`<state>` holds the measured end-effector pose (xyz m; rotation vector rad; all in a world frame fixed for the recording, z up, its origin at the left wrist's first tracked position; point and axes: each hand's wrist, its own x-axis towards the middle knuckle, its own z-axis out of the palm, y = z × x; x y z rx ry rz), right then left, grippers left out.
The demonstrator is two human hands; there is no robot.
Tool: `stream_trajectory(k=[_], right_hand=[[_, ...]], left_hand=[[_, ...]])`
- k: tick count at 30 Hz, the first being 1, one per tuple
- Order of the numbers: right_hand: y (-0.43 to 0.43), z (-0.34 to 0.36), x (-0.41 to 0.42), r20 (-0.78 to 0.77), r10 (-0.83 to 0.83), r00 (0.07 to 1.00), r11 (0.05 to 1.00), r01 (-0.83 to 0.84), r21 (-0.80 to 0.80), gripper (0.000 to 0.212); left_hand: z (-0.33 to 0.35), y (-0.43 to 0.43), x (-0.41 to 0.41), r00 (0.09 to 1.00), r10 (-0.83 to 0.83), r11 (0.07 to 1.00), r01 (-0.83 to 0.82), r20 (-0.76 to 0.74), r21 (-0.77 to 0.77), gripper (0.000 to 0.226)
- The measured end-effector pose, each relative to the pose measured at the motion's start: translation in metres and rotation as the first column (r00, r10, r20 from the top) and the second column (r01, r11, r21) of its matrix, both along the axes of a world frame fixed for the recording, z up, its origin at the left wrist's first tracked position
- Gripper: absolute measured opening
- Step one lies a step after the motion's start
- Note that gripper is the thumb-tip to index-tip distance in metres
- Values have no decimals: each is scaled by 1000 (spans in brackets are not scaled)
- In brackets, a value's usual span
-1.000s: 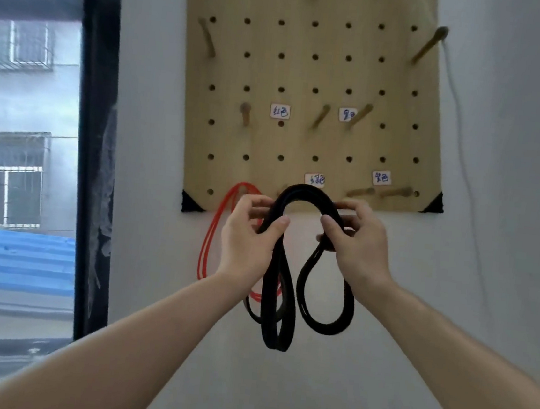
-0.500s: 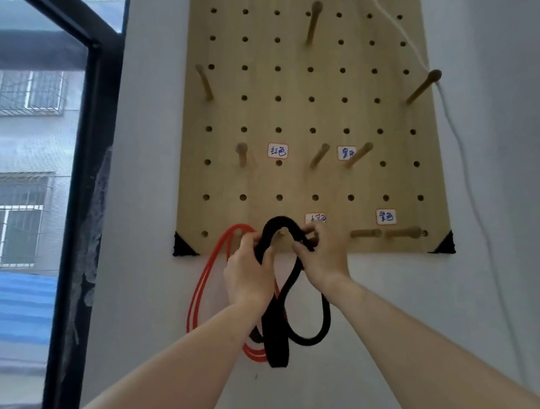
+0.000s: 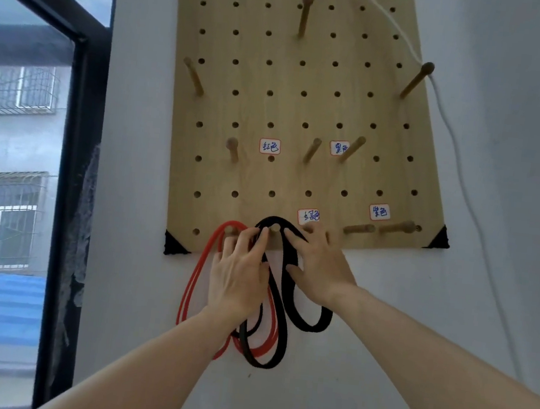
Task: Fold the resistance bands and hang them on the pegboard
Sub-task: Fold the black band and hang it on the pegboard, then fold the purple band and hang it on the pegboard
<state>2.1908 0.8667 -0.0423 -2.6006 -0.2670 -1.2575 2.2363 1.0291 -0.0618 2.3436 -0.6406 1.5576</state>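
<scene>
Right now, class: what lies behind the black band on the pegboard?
Seen behind the black band: red band loops, wall, pegboard edge. Hidden: whatever the left hand and right hand cover higher up.

Open wall [image 3: 449, 323] right of black band [image 3: 311, 323]
</scene>
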Motion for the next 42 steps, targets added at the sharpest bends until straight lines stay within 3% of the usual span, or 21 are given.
stream_trajectory(k=[4, 9, 14, 19, 23, 27, 33, 38, 42], right_hand=[[1, 13, -3, -232, -124, 965, 986, 92, -142, 73], [5, 31, -2, -434, -45, 900, 998, 24, -54, 77], [-11, 16, -16, -379, 85, 922, 994, -55, 89, 73], [-30, -26, -38, -258, 213, 942, 955, -145, 258, 57], [-35, -89, -65, -233, 291, 928, 924, -209, 320, 39], [-30, -167, -82, -303, 336, 892, 910, -224, 350, 25], [-12, -278, -91, -556, 320, 767, 930, -141, 340, 14], [3, -382, -104, -788, 264, 556, 961, -78, 266, 17], [17, -464, -130, -904, 203, 377, 979, -109, 174, 25]], left_hand=[[19, 1, 6, 978, -26, 998, 37, -207, 48, 64], [38, -4, -2, 930, -61, 995, 85, -363, 51, 67], [21, 18, -19, 929, -178, 979, 200, -323, 35, 59], [-9, 40, -49, 903, -233, 967, 255, -361, 13, 34], [-53, 60, -71, 850, -216, 962, 270, -481, 46, 18], [-116, 76, -84, 773, -193, 964, 264, -605, 30, 11], [-239, 86, -101, 574, -114, 976, 218, -811, 17, 11], [-355, 88, -120, 289, -120, 965, 257, -950, -43, 9], [-445, 93, -142, 132, -129, 960, 266, -983, -90, 9]])
